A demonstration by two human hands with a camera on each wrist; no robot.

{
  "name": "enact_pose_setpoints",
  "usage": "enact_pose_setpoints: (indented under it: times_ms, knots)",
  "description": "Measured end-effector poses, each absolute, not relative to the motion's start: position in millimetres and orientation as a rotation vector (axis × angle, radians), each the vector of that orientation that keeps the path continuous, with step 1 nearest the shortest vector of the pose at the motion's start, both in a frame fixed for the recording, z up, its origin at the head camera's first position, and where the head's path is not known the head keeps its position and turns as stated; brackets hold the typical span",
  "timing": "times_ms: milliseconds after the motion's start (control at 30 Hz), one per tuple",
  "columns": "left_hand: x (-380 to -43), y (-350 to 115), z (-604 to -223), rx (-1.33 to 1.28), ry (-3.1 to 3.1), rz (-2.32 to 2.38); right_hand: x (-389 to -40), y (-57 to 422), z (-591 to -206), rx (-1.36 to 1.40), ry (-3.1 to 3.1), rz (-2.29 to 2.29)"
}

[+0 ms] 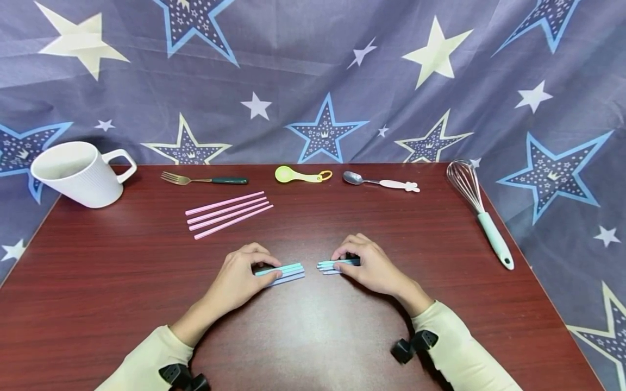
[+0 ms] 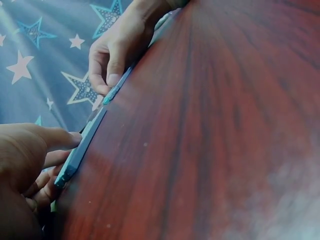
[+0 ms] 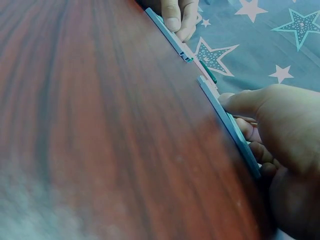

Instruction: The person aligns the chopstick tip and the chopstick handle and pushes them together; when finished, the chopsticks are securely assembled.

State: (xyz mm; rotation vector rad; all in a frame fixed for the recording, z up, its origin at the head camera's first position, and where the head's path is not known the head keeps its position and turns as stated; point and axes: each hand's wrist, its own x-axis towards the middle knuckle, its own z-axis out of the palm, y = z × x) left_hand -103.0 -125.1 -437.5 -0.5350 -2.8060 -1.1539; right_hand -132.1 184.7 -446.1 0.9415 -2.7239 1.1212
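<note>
My left hand point(image 1: 238, 276) pinches a small bundle of blue and aqua straws point(image 1: 294, 270) between thumb and fingers, low over the table. Facing it, my right hand point(image 1: 374, 267) holds a second bundle of blue and aqua straws point(image 1: 325, 266) in the same kind of pinch. A short gap separates the two bundles' inner ends. From the left wrist view, the near bundle point(image 2: 82, 150) lies along the tabletop under the thumb. In the right wrist view a blue straw point(image 3: 227, 125) runs beneath the right thumb. The fingers partly hide both bundles.
Several pink straws point(image 1: 227, 210) lie side by side behind my left hand. Along the back edge are a white mug point(image 1: 98, 184), a fork point(image 1: 230, 180), a yellow measuring spoon point(image 1: 300, 176) and a spoon with a white handle point(image 1: 391, 184). A whisk point(image 1: 494, 236) lies at the right edge.
</note>
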Motion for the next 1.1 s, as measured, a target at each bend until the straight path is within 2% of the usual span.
enact_pose_setpoints:
  times_ms: [1100]
  knots:
    - [-102.4, -123.3, -442.5, -0.516, -2.735, -1.203, -132.7, 185.0, -448.7, 0.914, -2.745, 1.121]
